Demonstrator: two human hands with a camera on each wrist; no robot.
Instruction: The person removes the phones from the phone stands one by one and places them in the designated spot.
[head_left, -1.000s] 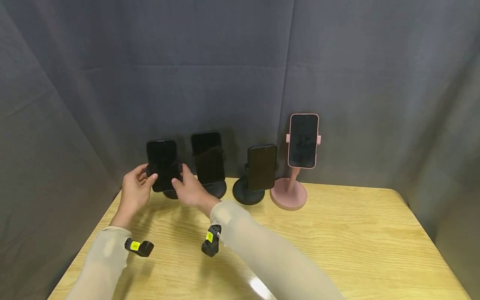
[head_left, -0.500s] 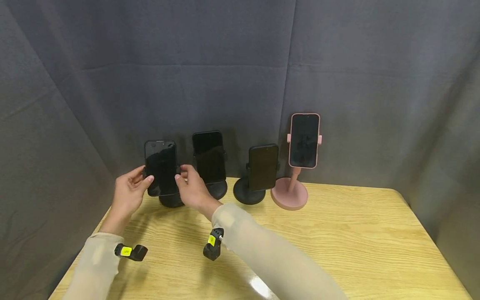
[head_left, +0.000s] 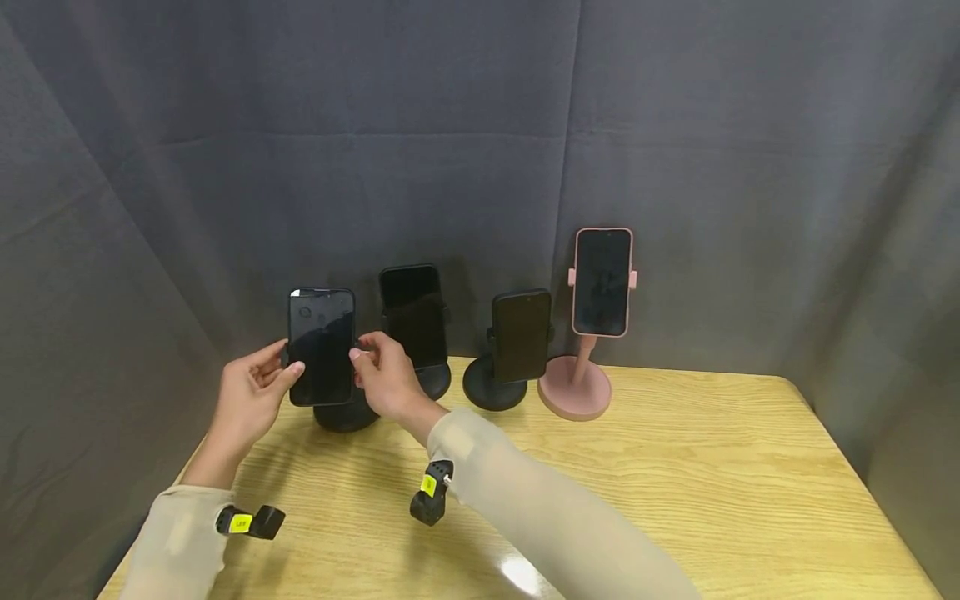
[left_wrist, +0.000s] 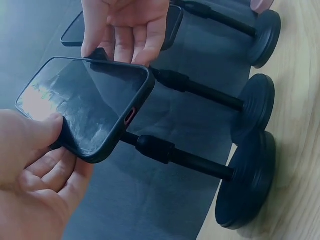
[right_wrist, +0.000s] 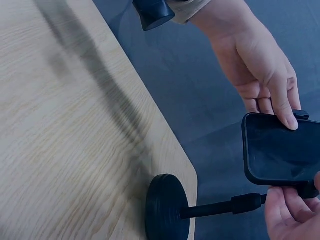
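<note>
A black-cased smartphone [head_left: 321,350] sits in the clamp of a black phone stand [head_left: 347,415], leftmost in the row. My left hand [head_left: 247,396] grips its left side, thumb [left_wrist: 47,129] on the screen's edge and fingers curled behind. At the opposite side, my right hand [head_left: 392,379] pinches the clamp's edge between thumb and fingers. The dark screen catches a bright reflection in the left wrist view. In the right wrist view, the stand's thin stem runs from its round base [right_wrist: 167,207] up to the phone. The back of the clamp is mostly hidden.
Two more black stands hold phones, one [head_left: 414,317] just behind my right hand and another [head_left: 522,335] to its right. A taller pink stand [head_left: 576,388] with a pink-cased phone [head_left: 602,283] ends the row. A grey curtain [head_left: 480,167] hangs behind the wooden table [head_left: 712,467].
The leftmost stand with its phone has come toward me, along with both hands. Its phone now sits lower in view, and its screen shows more reflection. The other stands keep their places.
</note>
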